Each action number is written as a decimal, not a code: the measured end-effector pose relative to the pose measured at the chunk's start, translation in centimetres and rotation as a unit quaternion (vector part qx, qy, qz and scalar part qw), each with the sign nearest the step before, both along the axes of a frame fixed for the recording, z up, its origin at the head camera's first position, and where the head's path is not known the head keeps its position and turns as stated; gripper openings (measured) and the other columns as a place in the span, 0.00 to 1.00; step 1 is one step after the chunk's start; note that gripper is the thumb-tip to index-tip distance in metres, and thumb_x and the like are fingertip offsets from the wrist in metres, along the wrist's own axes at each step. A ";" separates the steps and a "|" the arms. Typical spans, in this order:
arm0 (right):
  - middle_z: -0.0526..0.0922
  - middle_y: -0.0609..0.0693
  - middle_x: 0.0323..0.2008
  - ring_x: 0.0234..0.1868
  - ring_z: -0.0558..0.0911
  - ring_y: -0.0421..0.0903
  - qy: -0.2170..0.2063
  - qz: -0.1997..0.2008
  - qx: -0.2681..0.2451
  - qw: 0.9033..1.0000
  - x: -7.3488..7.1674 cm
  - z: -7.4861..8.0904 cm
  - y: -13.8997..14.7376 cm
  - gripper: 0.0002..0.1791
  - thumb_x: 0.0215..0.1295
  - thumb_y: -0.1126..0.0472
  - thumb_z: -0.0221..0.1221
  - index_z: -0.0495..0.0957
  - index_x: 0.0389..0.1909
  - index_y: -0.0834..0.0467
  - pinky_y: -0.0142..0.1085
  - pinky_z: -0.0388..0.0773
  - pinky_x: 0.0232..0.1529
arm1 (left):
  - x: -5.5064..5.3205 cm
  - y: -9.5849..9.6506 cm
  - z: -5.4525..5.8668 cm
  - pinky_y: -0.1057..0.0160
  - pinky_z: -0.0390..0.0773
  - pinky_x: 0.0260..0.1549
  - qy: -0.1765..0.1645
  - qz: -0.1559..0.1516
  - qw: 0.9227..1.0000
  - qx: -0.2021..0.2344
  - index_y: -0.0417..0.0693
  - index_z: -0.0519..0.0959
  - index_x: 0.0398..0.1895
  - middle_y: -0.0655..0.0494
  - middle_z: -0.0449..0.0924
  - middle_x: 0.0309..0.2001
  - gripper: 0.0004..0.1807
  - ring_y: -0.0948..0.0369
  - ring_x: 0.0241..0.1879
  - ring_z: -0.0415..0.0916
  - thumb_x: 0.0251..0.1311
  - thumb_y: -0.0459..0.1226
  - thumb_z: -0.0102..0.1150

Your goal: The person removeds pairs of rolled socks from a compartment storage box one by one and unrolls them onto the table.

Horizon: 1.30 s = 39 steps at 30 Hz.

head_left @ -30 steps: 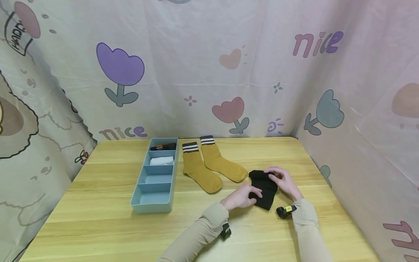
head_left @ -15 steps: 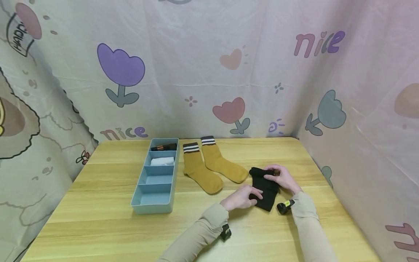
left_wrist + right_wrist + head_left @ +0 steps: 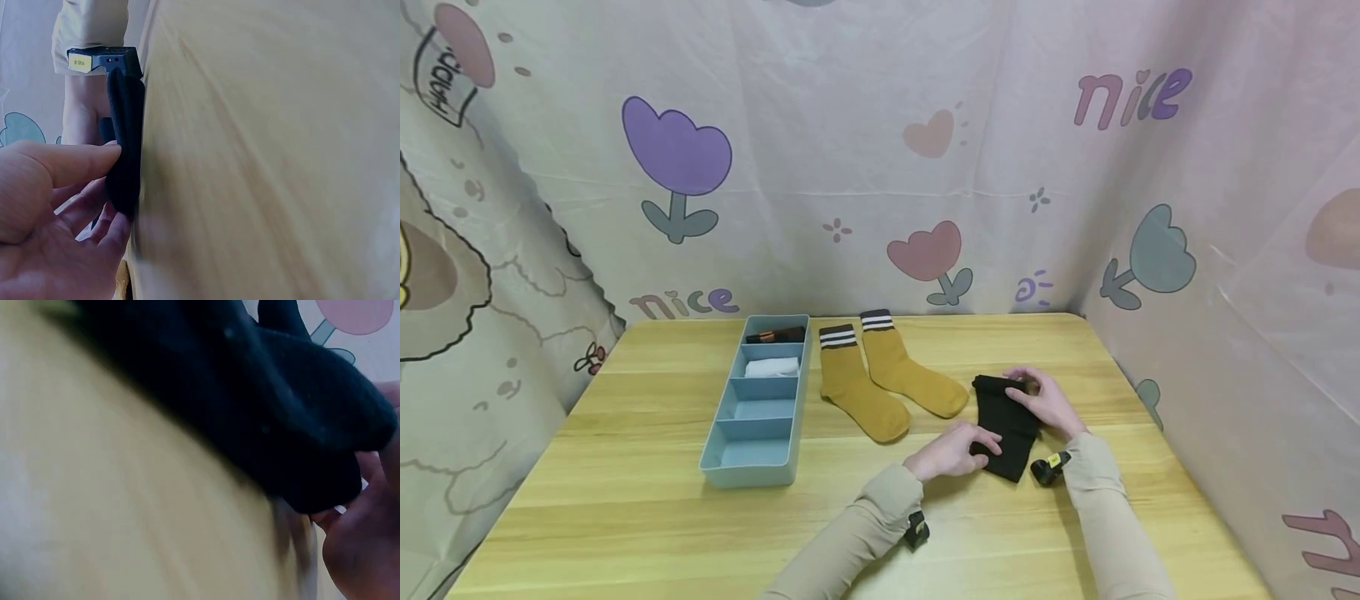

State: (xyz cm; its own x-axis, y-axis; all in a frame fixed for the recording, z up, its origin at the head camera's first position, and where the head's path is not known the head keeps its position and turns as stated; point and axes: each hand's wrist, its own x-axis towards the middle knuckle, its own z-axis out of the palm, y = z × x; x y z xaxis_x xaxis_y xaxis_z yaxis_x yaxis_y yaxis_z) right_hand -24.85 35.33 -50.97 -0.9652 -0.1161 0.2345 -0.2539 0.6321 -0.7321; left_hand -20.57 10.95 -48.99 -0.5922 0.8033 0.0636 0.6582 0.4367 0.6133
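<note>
A folded black sock (image 3: 1006, 429) lies on the table in front of me, its layers showing edge-on in the left wrist view. My left hand (image 3: 949, 452) pinches its near left edge, with the thumb (image 3: 84, 162) on top and the other fingers along the side. At the far right corner my right hand (image 3: 1049, 406) holds the folded upper edge between thumb and fingers. Dark fabric (image 3: 281, 406) fills much of the right wrist view and partly hides the right fingers.
Two mustard socks (image 3: 853, 383) with striped cuffs lie flat to the left of the black one. Farther left stands a blue divided box (image 3: 707, 473), with a dark bundle (image 3: 778, 335) and a white bundle (image 3: 772, 367) in its far compartments. A printed curtain (image 3: 820, 150) borders the table.
My right hand has shifted the black sock's upper edge slightly away from me, and the rolled fold there now looks flatter. The left hand keeps its place.
</note>
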 end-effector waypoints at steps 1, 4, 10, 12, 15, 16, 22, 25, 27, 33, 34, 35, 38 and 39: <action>0.84 0.65 0.49 0.47 0.80 0.50 0.008 0.004 -0.007 1.000 -0.1 0.0 -0.1 0.14 0.66 0.67 0.63 0.80 0.52 0.66 0.30 0.73 0.47 | 0.0 0.0 0.0 0.70 0.67 0.68 -0.001 0.000 1.000 0.000 0.47 0.87 0.49 0.58 0.83 0.61 0.14 0.62 0.65 0.76 0.62 0.29 0.60; 0.81 0.69 0.49 0.47 0.79 0.55 0.019 0.011 -0.020 1.000 -0.3 0.0 -0.4 0.13 0.67 0.72 0.60 0.80 0.51 0.71 0.33 0.75 0.47 | 0.0 -0.1 0.1 0.70 0.67 0.68 0.001 0.000 1.000 -0.002 0.47 0.87 0.49 0.58 0.83 0.61 0.14 0.63 0.65 0.76 0.62 0.29 0.60; 0.80 0.66 0.55 0.55 0.77 0.55 0.003 0.007 -0.013 1.000 -0.5 0.2 -0.4 0.14 0.68 0.66 0.62 0.83 0.52 0.66 0.29 0.72 0.52 | 0.0 -0.2 0.2 0.71 0.68 0.66 0.007 -0.007 1.000 -0.004 0.46 0.87 0.50 0.57 0.82 0.61 0.14 0.62 0.65 0.76 0.63 0.29 0.60; 0.81 0.63 0.55 0.57 0.77 0.54 -0.008 0.009 -0.010 1.000 -0.6 0.1 -0.4 0.16 0.65 0.63 0.66 0.83 0.53 0.63 0.28 0.71 0.54 | 0.0 -0.3 0.3 0.71 0.68 0.66 0.006 -0.008 1.000 -0.005 0.46 0.87 0.50 0.57 0.82 0.61 0.14 0.62 0.65 0.76 0.63 0.29 0.59; 0.82 0.62 0.54 0.56 0.78 0.57 -0.013 0.017 -0.013 1.000 -0.9 0.1 -0.2 0.19 0.61 0.63 0.69 0.83 0.52 0.62 0.28 0.71 0.54 | 0.0 -0.3 0.3 0.71 0.68 0.66 0.004 -0.008 1.000 -0.005 0.45 0.87 0.50 0.57 0.82 0.61 0.14 0.62 0.65 0.76 0.63 0.29 0.59; 0.83 0.62 0.53 0.56 0.79 0.58 -0.012 0.017 -0.013 1.000 -1.0 0.1 -0.2 0.19 0.60 0.63 0.70 0.83 0.52 0.62 0.28 0.72 0.54 | 0.0 -0.3 0.3 0.72 0.68 0.66 0.005 -0.008 1.000 -0.005 0.46 0.87 0.50 0.57 0.82 0.61 0.14 0.63 0.65 0.76 0.63 0.29 0.59; 0.83 0.62 0.52 0.55 0.79 0.58 -0.028 -0.003 0.007 1.000 -1.6 0.2 -0.2 0.17 0.63 0.63 0.67 0.84 0.52 0.63 0.32 0.73 0.53 | 0.0 -0.2 0.1 0.72 0.68 0.66 0.007 -0.007 1.000 -0.008 0.47 0.87 0.50 0.58 0.82 0.62 0.14 0.64 0.65 0.76 0.63 0.30 0.60; 0.83 0.63 0.52 0.55 0.79 0.59 -0.032 -0.006 0.026 0.999 -1.8 0.4 -0.3 0.17 0.66 0.62 0.65 0.83 0.53 0.64 0.36 0.73 0.53 | -0.1 -0.2 0.0 0.71 0.68 0.66 0.004 -0.005 1.000 -0.008 0.47 0.87 0.50 0.58 0.82 0.62 0.14 0.64 0.65 0.75 0.63 0.30 0.60; 0.83 0.64 0.52 0.55 0.79 0.60 -0.030 -0.005 0.034 0.999 -2.1 0.5 -0.3 0.18 0.67 0.61 0.64 0.82 0.55 0.64 0.40 0.74 0.54 | -0.1 -0.1 0.0 0.72 0.68 0.66 0.006 -0.005 1.000 -0.008 0.47 0.87 0.50 0.58 0.82 0.62 0.14 0.64 0.65 0.75 0.63 0.29 0.60; 0.82 0.66 0.48 0.52 0.79 0.61 -0.001 0.018 0.026 1.000 -2.6 0.7 -0.3 0.13 0.69 0.67 0.60 0.77 0.52 0.67 0.48 0.75 0.54 | 0.0 -0.1 0.0 0.72 0.68 0.66 0.007 -0.007 1.000 -0.008 0.47 0.87 0.50 0.58 0.82 0.62 0.15 0.64 0.65 0.76 0.63 0.29 0.60; 0.82 0.65 0.48 0.51 0.79 0.60 0.003 0.022 0.025 0.999 -2.6 0.7 -0.3 0.12 0.69 0.67 0.60 0.77 0.51 0.67 0.47 0.75 0.54 | 0.0 -0.1 0.1 0.72 0.68 0.66 0.007 -0.007 1.000 -0.008 0.47 0.87 0.50 0.58 0.82 0.62 0.15 0.64 0.65 0.76 0.62 0.29 0.60; 0.82 0.65 0.48 0.51 0.79 0.60 0.004 0.024 0.022 0.999 -2.6 0.7 -0.3 0.11 0.70 0.67 0.59 0.78 0.50 0.66 0.46 0.76 0.53 | 0.0 -0.1 0.1 0.72 0.68 0.66 0.009 -0.008 1.000 -0.009 0.47 0.87 0.50 0.58 0.82 0.62 0.15 0.64 0.65 0.76 0.62 0.29 0.60; 0.82 0.64 0.50 0.52 0.79 0.58 -0.005 0.023 0.019 1.000 -2.6 0.9 -0.4 0.11 0.70 0.65 0.60 0.81 0.50 0.65 0.42 0.76 0.53 | 0.0 -0.1 0.1 0.72 0.67 0.66 0.012 -0.008 1.000 -0.013 0.47 0.87 0.50 0.58 0.82 0.62 0.15 0.65 0.65 0.76 0.63 0.30 0.60; 0.82 0.64 0.51 0.53 0.79 0.57 -0.010 0.019 0.023 1.000 -2.6 0.9 -0.4 0.12 0.69 0.64 0.61 0.82 0.50 0.64 0.41 0.75 0.53 | 0.0 -0.1 0.1 0.72 0.67 0.66 0.012 -0.008 1.000 -0.014 0.47 0.87 0.50 0.58 0.82 0.62 0.15 0.65 0.65 0.76 0.63 0.30 0.60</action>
State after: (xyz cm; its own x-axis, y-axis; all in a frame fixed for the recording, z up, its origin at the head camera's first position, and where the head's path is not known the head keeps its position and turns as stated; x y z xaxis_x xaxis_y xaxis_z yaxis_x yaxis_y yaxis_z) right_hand -27.49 34.93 -50.07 -0.9641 -0.1633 0.2094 -0.2647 0.6546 -0.7081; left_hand -20.54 10.87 -48.87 -0.5771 0.8148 0.0552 0.6802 0.4421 0.5847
